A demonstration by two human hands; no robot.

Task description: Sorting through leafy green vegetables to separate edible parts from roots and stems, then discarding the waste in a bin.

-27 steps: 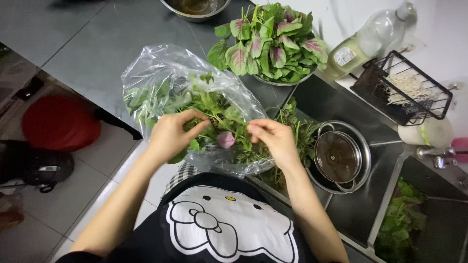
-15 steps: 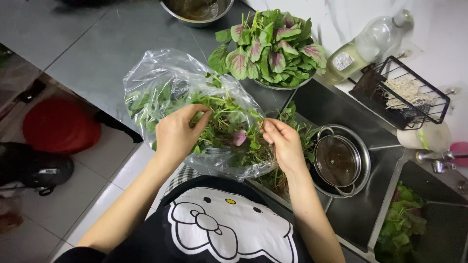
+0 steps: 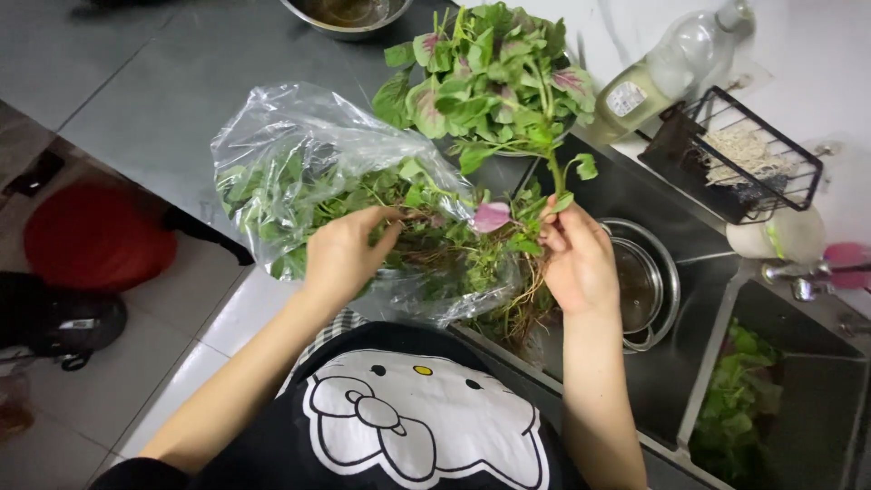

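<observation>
A clear plastic bag (image 3: 299, 136) full of leafy green and purple stalks lies on the grey counter (image 3: 163, 82). My left hand (image 3: 340, 259) rests at the bag's open mouth, fingers in the greens. My right hand (image 3: 576, 263) holds an upright leafy stem (image 3: 555, 172) pinched in its fingers, just right of the bag, above a pile of rooty trimmings (image 3: 522, 308). Behind it, a bowl heaped with picked green and purple leaves (image 3: 490, 82) stands on the counter.
A steel pot with a lid (image 3: 649, 281) sits in the sink by my right hand. More greens (image 3: 739, 399) lie in the right basin. A black wire basket (image 3: 735, 154), a plastic bottle (image 3: 662, 77), a steel bowl (image 3: 349, 14) and a red stool (image 3: 95, 236) surround.
My right hand has pulled a stem out of the bag and lifted it upright to the right. My left hand stays at the bag's mouth.
</observation>
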